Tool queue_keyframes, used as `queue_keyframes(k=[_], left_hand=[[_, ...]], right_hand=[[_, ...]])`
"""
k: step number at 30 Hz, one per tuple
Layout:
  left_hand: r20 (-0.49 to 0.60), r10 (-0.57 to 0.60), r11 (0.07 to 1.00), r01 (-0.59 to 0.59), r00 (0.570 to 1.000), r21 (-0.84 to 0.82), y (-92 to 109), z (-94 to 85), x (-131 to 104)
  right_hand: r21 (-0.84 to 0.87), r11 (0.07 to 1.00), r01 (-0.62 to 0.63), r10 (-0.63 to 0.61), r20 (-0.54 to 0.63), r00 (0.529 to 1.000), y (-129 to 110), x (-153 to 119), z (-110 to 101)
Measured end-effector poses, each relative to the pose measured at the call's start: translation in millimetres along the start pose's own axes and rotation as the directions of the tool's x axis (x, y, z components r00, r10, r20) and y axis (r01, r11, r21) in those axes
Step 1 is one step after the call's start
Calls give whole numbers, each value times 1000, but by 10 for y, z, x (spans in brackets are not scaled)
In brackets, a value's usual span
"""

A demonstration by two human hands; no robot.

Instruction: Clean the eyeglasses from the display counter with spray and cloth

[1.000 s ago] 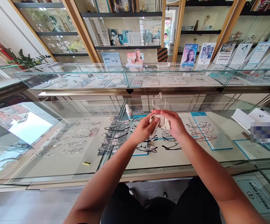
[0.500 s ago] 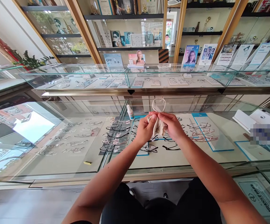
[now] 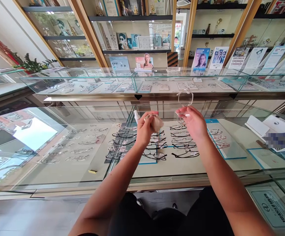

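Observation:
My left hand point(image 3: 144, 128) is closed on a cream-coloured cloth point(image 3: 157, 124), which bunches out past the fingers. To the right and apart from it, my right hand point(image 3: 194, 122) grips a pair of clear-framed eyeglasses point(image 3: 185, 98). One round lens rim stands up above the fingers, and part of the glasses shows below them. Just behind my left hand stands a white spray bottle point(image 3: 136, 115), partly covered by the hand. Both hands are above the glass display counter, over rows of dark-framed eyeglasses point(image 3: 157, 144).
The glass counter point(image 3: 142, 183) runs across in front of me, with more eyeglasses point(image 3: 79, 142) at the left. A white open case-like object point(image 3: 273, 126) lies at the right. Behind is a second glass showcase point(image 3: 157, 87) with stand-up cards point(image 3: 201, 60) on top. A small yellow piece point(image 3: 92, 171) lies front left.
My hands, together on the cloth and glasses before, have come apart. The right has moved right and up with the eyeglasses; the left has drawn left with the cloth.

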State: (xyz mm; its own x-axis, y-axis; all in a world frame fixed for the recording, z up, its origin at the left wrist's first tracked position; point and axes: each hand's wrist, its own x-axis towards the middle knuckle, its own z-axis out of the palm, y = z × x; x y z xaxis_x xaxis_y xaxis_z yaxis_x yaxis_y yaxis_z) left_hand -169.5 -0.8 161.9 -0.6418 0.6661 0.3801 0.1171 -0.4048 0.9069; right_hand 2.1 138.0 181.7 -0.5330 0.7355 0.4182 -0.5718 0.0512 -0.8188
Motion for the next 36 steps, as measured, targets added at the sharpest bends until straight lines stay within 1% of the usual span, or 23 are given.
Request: queue_keyframes(k=[1,2,3,5,7,10,13,15,17,19,21,24,28,30,33,34,35,36], left_hand=[[2,14,1000,-14,1000,7,17,-8,0],[4,58,998,-59,998,37,35,-15,-5],[7,131,987,-131,991,88,55,-20,-13],[33,299,929,-299,954,218,93,-30,-32],[82,403,853,-406,912,329,120,-45,-44],[201,441,753,-483,875,448,129,-79,-40],[308,463,629,-553,831,546,101,-108,-27],[333,491,550,-583,805,598,73,-119,-24],[342,539,478,-614,770,628,47,-126,-24],[349,574,434,-637,741,637,31,-131,-25],[359,588,419,-652,725,631,28,-135,-25],[369,594,407,-662,715,630,33,-138,-25],[364,639,371,-686,678,626,32,-142,-27],[364,648,361,-690,669,627,25,-143,-27],[364,660,351,-698,657,624,6,-137,-23],[358,676,348,-707,644,616,-2,-132,-19],[344,698,346,-716,628,606,-8,-127,-14],[319,722,349,-722,613,598,-12,-121,-9]], right_hand=[[-18,1000,3,-3,42,999,-8,-10,7],[-45,999,7,-3,90,996,-14,-20,13],[-80,997,11,0,142,990,-20,-29,18],[-169,985,30,11,236,972,-34,-41,17],[-258,965,55,29,309,950,-48,-47,3],[-347,935,70,73,384,921,-63,-51,-24],[-411,910,61,132,425,895,-63,-60,-44],[-452,890,69,154,438,886,-60,-69,-52],[-480,873,81,163,445,880,-60,-79,-55],[-496,863,89,167,448,878,-63,-88,-56],[-511,853,106,157,445,882,-63,-99,-53],[-529,834,159,98,425,900,-48,-126,-39],[-540,802,256,-28,394,919,-16,-169,-4],[-565,767,304,-72,395,916,-16,-184,14],[-595,710,375,-120,423,898,-37,-199,25],[-608,678,413,-172,415,893,-44,-207,26],[-622,625,472,-277,389,879,-47,-220,27],[-635,545,547,-431,347,833,-43,-240,31]])
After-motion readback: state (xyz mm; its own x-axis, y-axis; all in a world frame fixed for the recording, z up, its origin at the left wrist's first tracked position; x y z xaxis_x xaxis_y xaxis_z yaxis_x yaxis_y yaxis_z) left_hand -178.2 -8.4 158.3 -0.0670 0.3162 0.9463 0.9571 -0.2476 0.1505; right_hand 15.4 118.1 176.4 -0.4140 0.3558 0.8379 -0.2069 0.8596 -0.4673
